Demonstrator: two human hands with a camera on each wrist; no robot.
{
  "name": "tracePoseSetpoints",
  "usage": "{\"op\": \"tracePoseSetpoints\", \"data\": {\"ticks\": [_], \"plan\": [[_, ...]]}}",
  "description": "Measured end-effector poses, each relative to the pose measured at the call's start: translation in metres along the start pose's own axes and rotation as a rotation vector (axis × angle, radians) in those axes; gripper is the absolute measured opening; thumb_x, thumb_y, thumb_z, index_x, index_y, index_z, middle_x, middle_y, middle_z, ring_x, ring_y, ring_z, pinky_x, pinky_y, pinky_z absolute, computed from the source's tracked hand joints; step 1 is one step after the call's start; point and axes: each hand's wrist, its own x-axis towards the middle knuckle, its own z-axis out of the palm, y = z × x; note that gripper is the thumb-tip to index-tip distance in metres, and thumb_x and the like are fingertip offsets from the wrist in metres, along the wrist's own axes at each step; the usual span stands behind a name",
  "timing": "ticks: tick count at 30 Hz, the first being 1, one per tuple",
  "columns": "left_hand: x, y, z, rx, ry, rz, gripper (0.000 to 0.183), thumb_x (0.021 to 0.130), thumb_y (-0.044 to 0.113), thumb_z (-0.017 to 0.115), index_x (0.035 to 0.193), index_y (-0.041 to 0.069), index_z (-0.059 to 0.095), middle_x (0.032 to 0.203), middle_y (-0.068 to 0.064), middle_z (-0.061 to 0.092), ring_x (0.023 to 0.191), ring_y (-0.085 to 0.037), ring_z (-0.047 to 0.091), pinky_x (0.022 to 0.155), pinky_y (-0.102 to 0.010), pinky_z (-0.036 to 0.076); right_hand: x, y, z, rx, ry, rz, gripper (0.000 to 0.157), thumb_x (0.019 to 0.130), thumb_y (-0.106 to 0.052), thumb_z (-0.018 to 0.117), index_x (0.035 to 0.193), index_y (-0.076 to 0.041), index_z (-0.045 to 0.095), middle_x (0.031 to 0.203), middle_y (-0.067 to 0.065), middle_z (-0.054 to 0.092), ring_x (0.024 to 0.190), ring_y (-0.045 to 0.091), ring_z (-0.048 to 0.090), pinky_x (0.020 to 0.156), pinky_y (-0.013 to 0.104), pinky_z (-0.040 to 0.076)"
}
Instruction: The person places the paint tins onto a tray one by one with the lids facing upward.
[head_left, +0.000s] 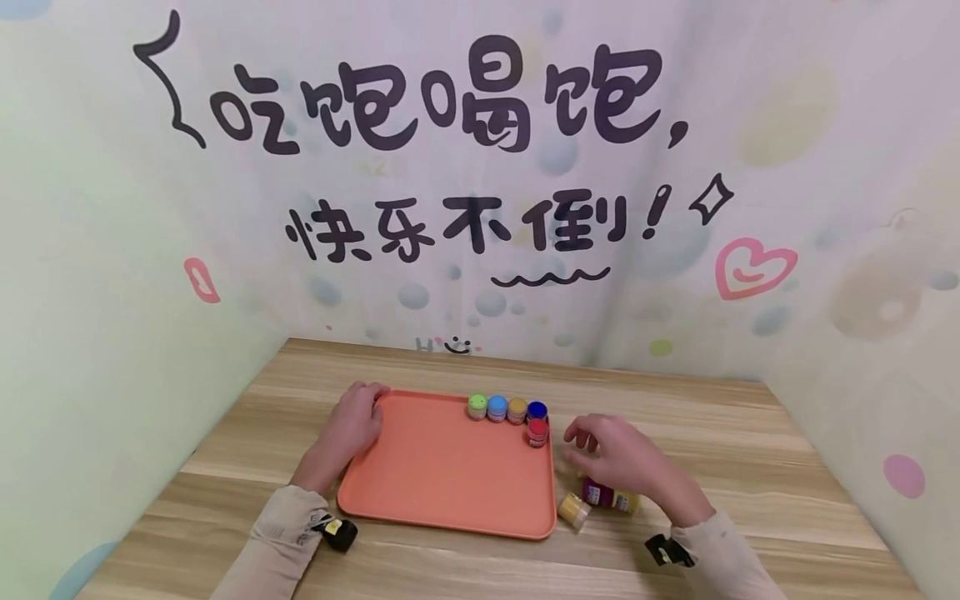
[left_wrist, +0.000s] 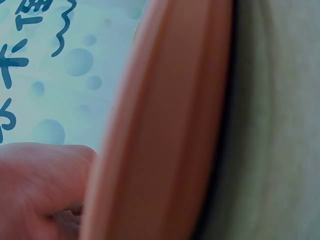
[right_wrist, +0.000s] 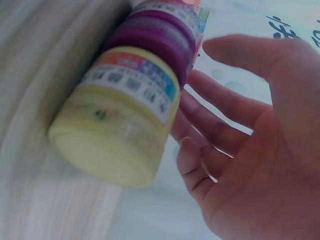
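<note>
Left hand (head_left: pixel 351 437): laid against the far left corner of the tray (head_left: pixel 450 483); fingertips hidden, so whether the rim is gripped can't be told.
Right hand (head_left: pixel 618 454): fingers loosely bent and parted, nothing held; poised at the purple jar (head_left: pixel 597 493) and yellow jar (right_wrist: pixel 110 130), contact unclear.
Jars on tray: green jar (head_left: pixel 477 407), light blue jar (head_left: pixel 497 408), gold jar (head_left: pixel 517 409), dark blue jar (head_left: pixel 537 412) lined up along the far edge to the right corner; red jar (head_left: pixel 537 433) placed just nearer, by the right rim.
Jars off tray: purple and yellow together, right of tray; tan jar (head_left: pixel 574 512) apparently tipped, beside the near right corner.
Roll risk: tan jar could be sent rolling if brushed, given its tilt.
Knock risk: red and dark blue could be toppled by a low right-hand approach.
Jolt risk: row could be shifted if the tray is tugged.
Table (head_left: pixel 262 433): striped wood grain.
Room: pale backdrop (head_left: pixel 525 325), printed with dark characters (head_left: pixel 478 229) and bubbles.
</note>
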Motion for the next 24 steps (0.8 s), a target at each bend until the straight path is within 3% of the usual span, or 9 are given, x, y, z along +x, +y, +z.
{"op": "tracePoseSetpoints", "data": {"ticks": [6, 17, 24], "plan": [[-0.0005, -0.0007, -0.0002, -0.004, 0.005, 0.007, 0.035, 0.105, 0.000, 0.059, 0.138, -0.008, 0.066, 0.125, -0.025, 0.066, 0.111, -0.037, 0.064, 0.103, -0.056, 0.058, -0.0054, 0.0010, 0.0000, -0.032, -0.068, -0.010, 0.021, 0.097, -0.031, 0.080, 0.110, -0.014, 0.076, 0.091, -0.010, 0.068, 0.083, 0.008, 0.062, 0.073, 0.030, 0.054], [0.0016, -0.0025, 0.0011, -0.005, -0.003, 0.000, 0.035, 0.105, 0.000, 0.059, 0.139, -0.007, 0.065, 0.127, -0.025, 0.066, 0.113, -0.036, 0.064, 0.105, -0.056, 0.058, -0.0092, -0.0014, 0.0010, -0.115, -0.082, 0.027, 0.020, 0.091, -0.029, 0.078, 0.109, -0.019, 0.076, 0.100, -0.006, 0.072, 0.089, 0.010, 0.063, 0.080, 0.038, 0.055], [0.0021, -0.0043, 0.0022, 0.004, 0.007, 0.019, 0.035, 0.104, -0.001, 0.060, 0.138, -0.008, 0.066, 0.126, -0.026, 0.066, 0.115, -0.038, 0.065, 0.105, -0.056, 0.058, -0.0078, 0.0003, 0.0019, -0.080, -0.091, 0.039, 0.018, 0.093, -0.026, 0.078, 0.110, -0.018, 0.077, 0.098, -0.007, 0.071, 0.085, 0.009, 0.060, 0.077, 0.035, 0.053]]}}
